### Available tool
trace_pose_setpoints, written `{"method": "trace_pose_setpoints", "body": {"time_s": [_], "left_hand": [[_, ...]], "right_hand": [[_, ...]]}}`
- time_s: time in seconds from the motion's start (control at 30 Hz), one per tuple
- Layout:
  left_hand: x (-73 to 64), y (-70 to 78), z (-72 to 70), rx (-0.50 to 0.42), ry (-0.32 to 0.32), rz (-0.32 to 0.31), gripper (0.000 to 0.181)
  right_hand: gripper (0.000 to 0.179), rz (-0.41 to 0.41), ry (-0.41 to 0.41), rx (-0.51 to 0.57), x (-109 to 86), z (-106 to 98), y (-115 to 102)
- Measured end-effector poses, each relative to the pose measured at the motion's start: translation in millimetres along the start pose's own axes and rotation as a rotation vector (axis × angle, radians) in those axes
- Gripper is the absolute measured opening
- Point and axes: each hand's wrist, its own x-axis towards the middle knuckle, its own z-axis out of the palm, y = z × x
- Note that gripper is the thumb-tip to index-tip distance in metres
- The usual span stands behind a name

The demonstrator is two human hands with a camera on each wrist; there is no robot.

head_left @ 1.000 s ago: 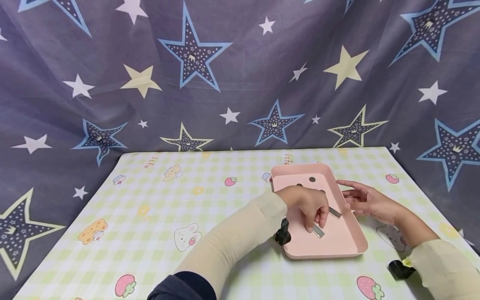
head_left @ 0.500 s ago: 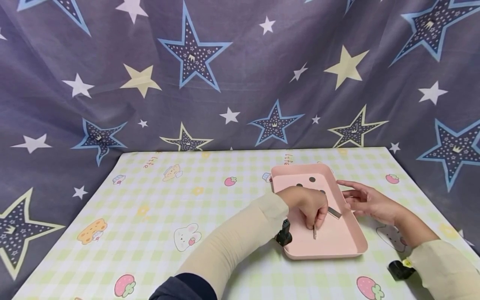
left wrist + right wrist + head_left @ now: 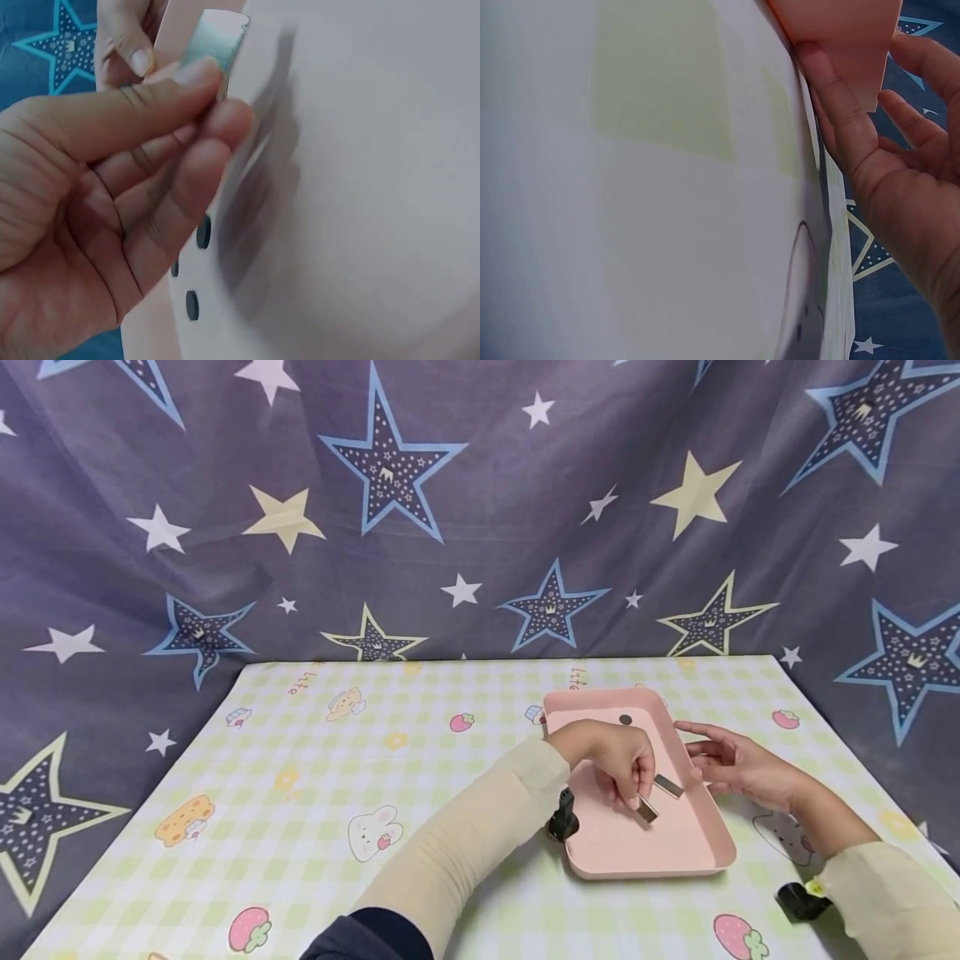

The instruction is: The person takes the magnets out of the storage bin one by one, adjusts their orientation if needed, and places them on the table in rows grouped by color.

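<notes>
Fabric [image 3: 465, 556] in dusky purple, scattered with blue, cream and white stars [image 3: 392, 452], fills the upper half of the frame behind the counter [image 3: 300, 893]. Green-and-white checked cloth [image 3: 420, 777] covers that counter, printed with strawberries [image 3: 250, 931] and a rabbit face [image 3: 375, 833]. Right of centre lies a pink rectangular tray [image 3: 645, 860]. Over its floor, I see the person's left hand [image 3: 618, 760] pinching a flat metal strip [image 3: 647, 812] between thumb and fingers. A second metal strip [image 3: 668, 786] lies in the tray, just right of that hand; small dark discs [image 3: 193, 305] show lower left in the left wrist view. The right hand [image 3: 753, 770], fingers spread apart, touches the tray's right wall. Cream sleeves [image 3: 465, 810] cover both forearms.
</notes>
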Motion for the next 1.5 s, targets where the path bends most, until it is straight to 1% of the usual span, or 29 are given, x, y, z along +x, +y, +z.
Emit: {"method": "trace_pose_setpoints", "body": {"time_s": [0.07,0.3,0.5,0.6,0.7,0.83,1.07,1.27,1.33,1.5], "left_hand": [[-2.6,-0.6,-2.5,-0.036,0.013,0.016,0.007],[-12.9,-5.1,-8.6,-0.085,0.085,0.069,0.009],[-21.2,-11.4,-11.7,-0.165,0.199,0.138,0.012],[-24.4,-14.2,-11.8,-0.175,0.261,0.18,0.012],[-28.0,-15.7,-11.4,-0.163,0.317,0.217,0.012],[-33.4,-16.7,-10.3,-0.188,0.376,0.25,0.011],[-44.3,-20.3,-6.3,-0.274,0.47,0.287,0.011],[-50.9,-27.5,-1.1,-0.401,0.556,0.291,0.011],[-53.3,-30.0,0.2,-0.435,0.577,0.295,0.011],[-58.2,-36.7,2.2,-0.487,0.614,0.291,0.01]], "right_hand": [[0.063,0.001,-0.004,-0.002,0.4,0,0],[0.064,0.004,-0.002,-0.012,0.9,1,-1],[0.065,0.008,0.001,-0.018,1.0,3,-3],[0.064,0.011,0.003,-0.026,0.8,4,-3],[0.065,0.016,0.01,-0.036,0.6,5,-4],[0.065,0.025,0.019,-0.045,0.6,6,-5],[0.064,0.029,0.02,-0.047,0.3,5,-5],[0.065,0.022,0.023,-0.054,0.4,6,-5],[0.065,0.016,0.022,-0.05,0.5,6,-5],[0.064,-0.002,0.013,-0.036,0.3,5,-4]]}}
